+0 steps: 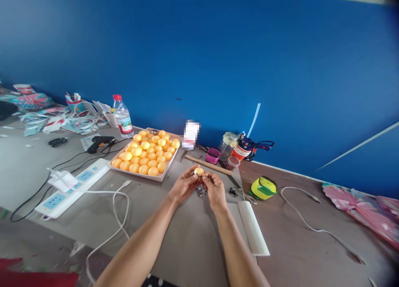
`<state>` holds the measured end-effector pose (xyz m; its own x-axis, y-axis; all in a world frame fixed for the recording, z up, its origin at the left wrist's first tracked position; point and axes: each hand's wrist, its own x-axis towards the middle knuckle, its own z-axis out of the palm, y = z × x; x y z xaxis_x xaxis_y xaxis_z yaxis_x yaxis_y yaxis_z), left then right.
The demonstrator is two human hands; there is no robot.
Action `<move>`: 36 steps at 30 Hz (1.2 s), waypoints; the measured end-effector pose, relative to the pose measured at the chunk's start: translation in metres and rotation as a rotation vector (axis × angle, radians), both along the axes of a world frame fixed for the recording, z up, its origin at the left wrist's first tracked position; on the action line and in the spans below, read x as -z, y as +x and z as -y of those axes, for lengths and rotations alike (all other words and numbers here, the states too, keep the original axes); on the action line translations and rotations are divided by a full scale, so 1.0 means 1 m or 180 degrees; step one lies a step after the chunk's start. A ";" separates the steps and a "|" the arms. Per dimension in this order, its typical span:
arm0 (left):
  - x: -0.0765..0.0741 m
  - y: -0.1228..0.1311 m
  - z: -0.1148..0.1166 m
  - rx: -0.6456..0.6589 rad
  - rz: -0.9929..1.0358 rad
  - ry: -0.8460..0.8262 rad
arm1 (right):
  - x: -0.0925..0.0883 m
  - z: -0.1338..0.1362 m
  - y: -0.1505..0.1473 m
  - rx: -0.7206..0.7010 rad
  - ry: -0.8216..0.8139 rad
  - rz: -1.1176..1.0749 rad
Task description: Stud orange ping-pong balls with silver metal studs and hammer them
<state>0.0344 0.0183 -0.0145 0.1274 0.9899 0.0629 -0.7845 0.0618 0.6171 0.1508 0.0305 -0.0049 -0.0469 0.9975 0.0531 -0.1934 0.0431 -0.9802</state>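
Observation:
An orange table-tennis ball (198, 170) is held up between my two hands, over the grey table. My left hand (184, 184) has its fingers closed round the ball's left side. From the right, my right hand (215, 189) pinches at the ball's lower edge; a small dark, shiny bit shows there, too small to name. Just below my fingers lies a little heap of shiny metal pieces (201, 190). To the left, a shallow cardboard box (162, 175) holds many more orange balls.
A power strip (75, 187) with white cables lies left, near a glue gun (101, 143) and water bottle (123, 117). Behind my hands are a wooden stick (208, 164), purple cup (213, 155) and glass jar (228, 145). A yellow-green container (263, 187) and white cable (304, 220) lie right.

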 end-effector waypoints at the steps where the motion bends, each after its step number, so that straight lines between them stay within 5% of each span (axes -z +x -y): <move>1: 0.000 0.000 0.000 -0.0002 -0.0007 0.0003 | 0.000 0.000 0.000 0.0007 -0.0009 0.0005; 24: 0.005 0.006 0.002 -0.0212 -0.0496 -0.0052 | 0.008 -0.004 0.001 0.0133 -0.0318 -0.0081; 32: -0.001 0.003 0.005 -0.0167 -0.0049 -0.0192 | 0.005 -0.010 0.007 -0.0065 -0.0226 -0.0509; 36: -0.002 0.002 0.004 -0.0005 -0.0088 -0.0162 | 0.015 -0.022 0.026 0.0515 0.0134 0.0623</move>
<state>0.0366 0.0145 -0.0123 0.1268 0.9919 0.0088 -0.7672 0.0925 0.6347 0.1767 0.0523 -0.0202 0.0995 0.9900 0.1003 0.0125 0.0995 -0.9950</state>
